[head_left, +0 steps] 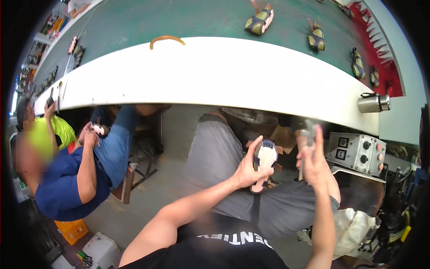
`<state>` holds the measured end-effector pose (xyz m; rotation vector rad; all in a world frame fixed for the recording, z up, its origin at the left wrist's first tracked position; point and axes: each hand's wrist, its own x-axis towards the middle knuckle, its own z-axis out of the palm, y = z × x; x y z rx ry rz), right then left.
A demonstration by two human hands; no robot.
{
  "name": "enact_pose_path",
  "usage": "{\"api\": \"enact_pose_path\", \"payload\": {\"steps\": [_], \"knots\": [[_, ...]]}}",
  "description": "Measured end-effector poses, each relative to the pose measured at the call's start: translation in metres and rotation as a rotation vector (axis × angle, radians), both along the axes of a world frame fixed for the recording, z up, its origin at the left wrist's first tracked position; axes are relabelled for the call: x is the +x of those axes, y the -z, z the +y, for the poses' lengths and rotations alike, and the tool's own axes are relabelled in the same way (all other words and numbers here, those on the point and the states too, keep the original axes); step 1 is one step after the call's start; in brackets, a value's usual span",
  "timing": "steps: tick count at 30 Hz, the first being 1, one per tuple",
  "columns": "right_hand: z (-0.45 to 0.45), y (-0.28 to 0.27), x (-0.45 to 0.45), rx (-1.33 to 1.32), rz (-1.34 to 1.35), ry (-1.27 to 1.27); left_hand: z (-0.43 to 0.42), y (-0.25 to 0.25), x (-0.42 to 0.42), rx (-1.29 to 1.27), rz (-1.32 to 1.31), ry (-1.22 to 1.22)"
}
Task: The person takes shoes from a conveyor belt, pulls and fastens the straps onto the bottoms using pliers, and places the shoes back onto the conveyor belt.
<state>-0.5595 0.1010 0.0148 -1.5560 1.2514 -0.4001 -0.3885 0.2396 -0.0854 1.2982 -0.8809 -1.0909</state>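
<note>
My left hand (249,169) is wrapped round a sandal (268,157) held above my lap, its pale underside turned up toward me. Dark material shows at one end of the sandal, and loose tan straps stick out at its side. To the right, my right hand (315,167) is closed on a grey metal hand tool (307,134), held upright. Motion blurs this tool, so its exact kind is unclear. A gap separates the tool from the sandal.
A green-topped bench with a white edge (251,67) runs ahead, carrying olive-and-navy sandals (259,22) and a steel flask (374,103). A control box (356,152) stands right. At left, a seated person (76,179) in blue handles another shoe.
</note>
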Motion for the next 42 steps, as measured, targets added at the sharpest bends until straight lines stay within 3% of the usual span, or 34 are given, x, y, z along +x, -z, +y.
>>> {"api": "enact_pose_path", "payload": {"steps": [2, 5, 9, 12, 13, 15, 16, 18, 22, 25, 27, 29, 30, 33, 37, 38, 42], "knots": [[-0.022, 0.015, -0.025, -0.056, -0.141, 0.101, 0.005, -0.006, 0.002, 0.116, 0.183, 0.086], [-0.034, 0.033, -0.046, -0.080, -0.156, 0.235, -0.003, -0.018, 0.009, 0.096, 0.095, 0.121], [-0.020, 0.050, -0.045, -0.004, -0.185, 0.281, -0.049, -0.068, 0.060, -0.026, 0.084, 0.032], [-0.022, 0.041, -0.029, 0.013, -0.177, 0.200, -0.122, -0.107, 0.126, -0.043, 0.055, -0.185], [-0.025, 0.037, -0.026, 0.039, -0.187, 0.174, -0.158, -0.098, 0.162, -0.202, -0.253, -0.310], [-0.031, 0.034, -0.024, 0.018, -0.178, 0.134, -0.220, -0.110, 0.223, -0.227, -0.487, -0.408], [-0.033, 0.036, -0.024, 0.007, -0.175, 0.142, -0.240, -0.119, 0.249, -0.113, -0.847, -0.492], [-0.036, 0.039, -0.026, 0.043, -0.144, 0.176, -0.273, -0.118, 0.286, 0.170, -1.182, -0.521], [-0.037, 0.042, -0.026, 0.064, -0.063, 0.152, -0.297, -0.051, 0.345, 0.487, -1.425, -0.104], [-0.039, 0.032, -0.021, 0.135, 0.029, 0.123, -0.302, -0.042, 0.334, 0.530, -1.347, -0.193], [-0.037, 0.032, -0.020, 0.141, 0.041, 0.103, -0.298, -0.033, 0.331, 0.504, -1.440, -0.216], [-0.038, 0.032, -0.018, 0.136, 0.051, 0.082, -0.302, -0.018, 0.329, 0.291, -1.708, -0.398], [-0.038, 0.030, -0.017, 0.137, 0.052, 0.076, -0.304, -0.028, 0.312, 0.134, -1.563, -0.445], [-0.038, 0.032, -0.015, 0.142, 0.063, 0.059, -0.334, -0.036, 0.269, 0.068, -1.333, -0.409], [-0.038, 0.039, -0.016, 0.120, 0.059, 0.041, -0.381, -0.046, 0.233, 0.422, -1.239, -0.176], [-0.038, 0.038, -0.016, 0.117, 0.051, 0.037, -0.392, -0.036, 0.234, 0.500, -1.330, -0.161], [-0.041, 0.038, -0.018, 0.109, 0.067, 0.024, -0.402, -0.034, 0.243, 0.553, -1.257, -0.187]]}}
